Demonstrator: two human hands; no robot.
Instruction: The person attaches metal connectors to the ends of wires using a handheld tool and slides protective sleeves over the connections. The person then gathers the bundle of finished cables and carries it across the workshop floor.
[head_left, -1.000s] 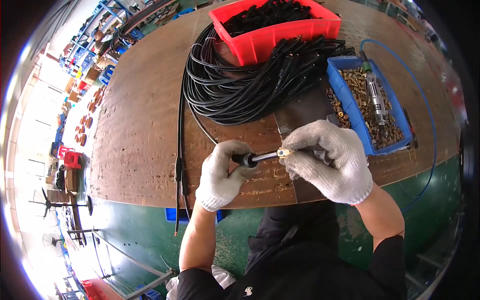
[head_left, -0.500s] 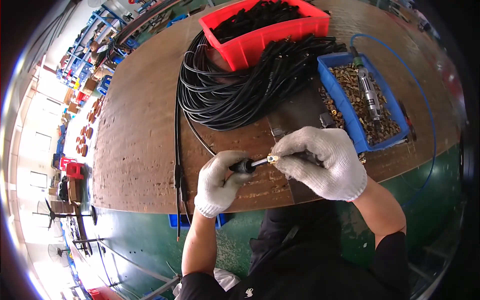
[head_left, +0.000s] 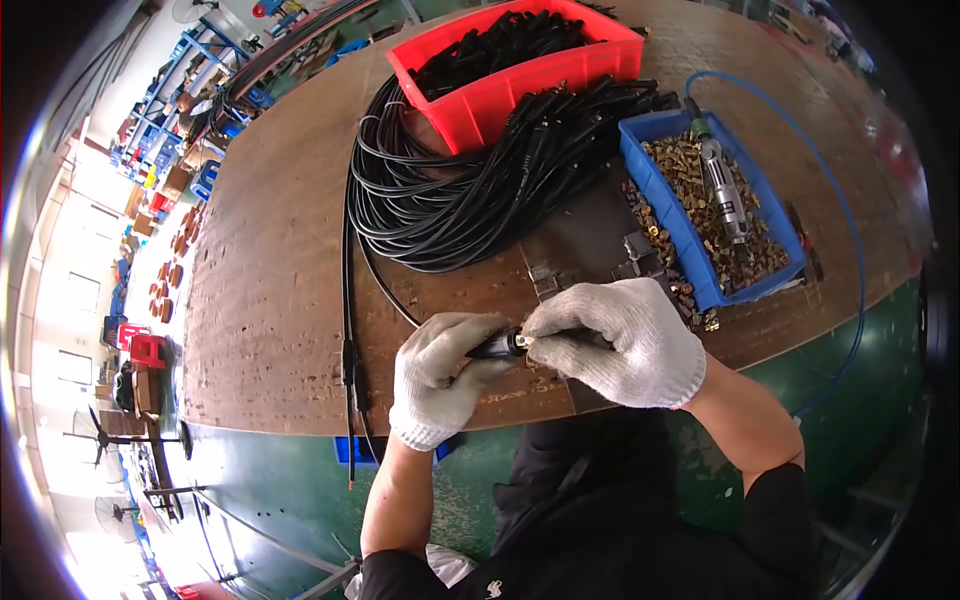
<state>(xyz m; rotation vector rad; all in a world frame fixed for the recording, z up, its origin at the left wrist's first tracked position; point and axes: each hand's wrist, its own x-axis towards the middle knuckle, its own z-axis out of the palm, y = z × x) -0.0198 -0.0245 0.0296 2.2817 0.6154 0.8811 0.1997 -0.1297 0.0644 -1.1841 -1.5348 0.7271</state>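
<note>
Both hands wear white knit gloves and meet in front of me over the table's near edge. My left hand (head_left: 440, 375) is closed around a black sleeve (head_left: 492, 347) on a black cable (head_left: 390, 292). At the sleeve's right end a small brass fitting (head_left: 523, 341) pokes out. My right hand (head_left: 635, 340) pinches that fitting between thumb and fingers, which cover part of it. The cable runs from behind my left hand up toward the coiled bundle of black cables (head_left: 430, 225).
A red bin (head_left: 520, 85) of black sleeves stands behind the cables. On the right, a blue bin (head_left: 675, 220) holds brass fittings with an air tool (head_left: 725, 195) on top, its blue hose (head_left: 840, 185) curving away. Metal blocks (head_left: 640, 255) and loose fittings lie beside the bin.
The black sleeve has moved right along the cable, up against the brass fitting. The metallic stem that showed between them is now covered. My hands are closer together, and the view has shifted slightly.
</note>
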